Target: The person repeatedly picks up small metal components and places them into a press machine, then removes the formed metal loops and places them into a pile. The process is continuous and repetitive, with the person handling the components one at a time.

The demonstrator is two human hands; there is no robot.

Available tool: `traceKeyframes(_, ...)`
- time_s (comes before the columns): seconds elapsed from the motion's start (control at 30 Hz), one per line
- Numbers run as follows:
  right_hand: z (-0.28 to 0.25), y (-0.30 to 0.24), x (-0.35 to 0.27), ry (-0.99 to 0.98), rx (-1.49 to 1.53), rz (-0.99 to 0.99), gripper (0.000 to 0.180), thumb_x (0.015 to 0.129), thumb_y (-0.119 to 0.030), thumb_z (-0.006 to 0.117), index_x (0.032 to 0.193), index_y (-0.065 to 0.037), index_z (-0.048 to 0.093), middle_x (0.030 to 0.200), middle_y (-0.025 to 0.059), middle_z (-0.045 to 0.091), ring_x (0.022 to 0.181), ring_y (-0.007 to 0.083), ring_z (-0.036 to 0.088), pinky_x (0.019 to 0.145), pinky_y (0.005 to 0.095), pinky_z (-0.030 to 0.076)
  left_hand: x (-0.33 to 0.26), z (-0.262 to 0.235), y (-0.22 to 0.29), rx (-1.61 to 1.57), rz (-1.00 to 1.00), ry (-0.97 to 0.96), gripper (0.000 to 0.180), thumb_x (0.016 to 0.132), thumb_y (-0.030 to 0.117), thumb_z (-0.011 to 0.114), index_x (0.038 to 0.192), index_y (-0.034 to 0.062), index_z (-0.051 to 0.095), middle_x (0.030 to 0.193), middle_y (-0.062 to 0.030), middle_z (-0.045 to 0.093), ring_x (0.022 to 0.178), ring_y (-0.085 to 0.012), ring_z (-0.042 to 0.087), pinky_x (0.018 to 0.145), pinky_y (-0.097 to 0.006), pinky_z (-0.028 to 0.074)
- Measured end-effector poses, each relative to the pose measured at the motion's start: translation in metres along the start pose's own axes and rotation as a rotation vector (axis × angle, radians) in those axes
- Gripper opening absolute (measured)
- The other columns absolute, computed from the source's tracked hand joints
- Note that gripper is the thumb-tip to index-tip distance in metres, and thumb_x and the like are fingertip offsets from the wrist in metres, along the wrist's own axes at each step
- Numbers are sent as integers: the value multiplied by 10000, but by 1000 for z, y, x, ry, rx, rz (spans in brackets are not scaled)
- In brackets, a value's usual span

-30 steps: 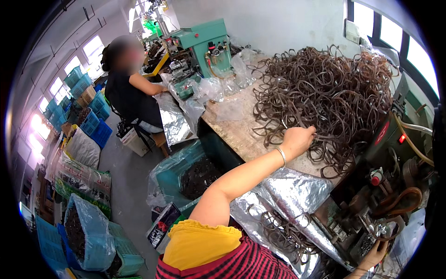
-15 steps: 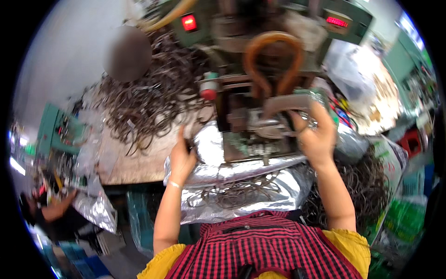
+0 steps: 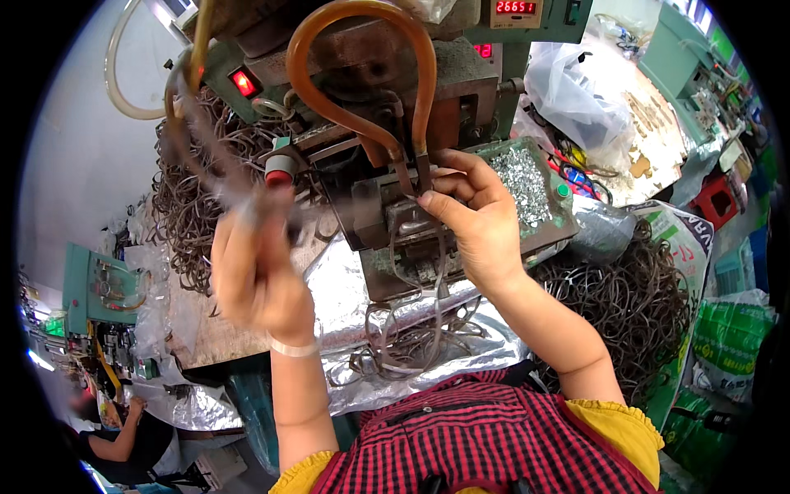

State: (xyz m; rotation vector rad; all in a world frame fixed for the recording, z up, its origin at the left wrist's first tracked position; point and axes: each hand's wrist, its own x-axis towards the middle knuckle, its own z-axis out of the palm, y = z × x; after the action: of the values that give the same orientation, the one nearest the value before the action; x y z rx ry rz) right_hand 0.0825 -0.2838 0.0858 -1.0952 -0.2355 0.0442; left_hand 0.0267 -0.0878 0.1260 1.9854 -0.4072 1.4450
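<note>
My right hand (image 3: 481,218) reaches into the working area of a green and brown press machine (image 3: 461,123). Its thumb and forefinger pinch the end of a thin strap (image 3: 444,263), whose loop hangs in front of the machine. Left of the machine, my left hand (image 3: 259,263) is raised and smeared by motion. Its fingers are curled round a dark, flat strip (image 3: 185,156), also blurred, that rises from the hand. A thick amber hose (image 3: 428,74) arches above the machine's jaws.
A tray of small silvery metal pieces (image 3: 520,185) sits right of the jaws. Brown curled straps (image 3: 197,222) pile up at the left, more straps (image 3: 625,313) at the right. Silver sheeting (image 3: 337,272) covers the front edge. Another person (image 3: 123,432) sits far left.
The view has shifted and turned. My right hand has gone from the strap's curved part to the jaws. My left hand has lifted off the table side and closed on a strip.
</note>
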Motion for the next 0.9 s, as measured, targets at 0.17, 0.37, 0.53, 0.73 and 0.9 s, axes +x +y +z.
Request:
traceKeyframes(0.17, -2, -17, -25, -61, -128, -70, 491, 835, 33, 565, 1318, 55, 479, 1274, 140, 565, 1117, 205, 598, 995, 334, 449, -17, 6, -13, -54, 24, 105, 339, 912, -92, 561, 1240, -18, 602, 989, -188, 688, 806, -179, 632, 679, -310, 543)
traceKeyframes(0.37, -88, 1, 16, 98, -1381, -413, 309, 770, -127, 712, 1073, -74, 696, 1271, 195, 586, 1280, 390, 474, 1038, 495, 405, -44, 30, 17, -100, 130, -146, 411, 692, -107, 655, 1063, 59, 715, 978, -143, 662, 766, -245, 631, 649, -323, 524)
traceKeyframes(0.53, -138, 35, 9, 297, -1569, -390, 226, 743, -163, 765, 950, -100, 699, 1247, 156, 599, 1289, 346, 477, 912, 479, 464, -42, 43, 12, -19, 305, -335, 433, 602, -77, 668, 1013, 52, 708, 992, -113, 660, 708, -232, 624, 576, -309, 507)
traceKeyframes(0.73, -143, 36, 19, 305, -1490, -497, 152, 732, -142, 752, 835, -74, 663, 1117, 115, 641, 1146, 331, 563, 850, 441, 477, -49, 54, 4, -54, 331, -240, 391, 630, -107, 663, 994, 31, 708, 981, -105, 664, 678, -223, 616, 553, -317, 496)
traceKeyframes(0.9, -137, 21, 37, 338, -1257, -548, 110, 780, -113, 656, 837, -34, 606, 892, 153, 638, 920, 361, 598, 815, 444, 468, -50, 50, -2, -100, 361, -319, 295, 675, -71, 675, 949, 37, 684, 981, -112, 688, 692, -248, 630, 555, -334, 495)
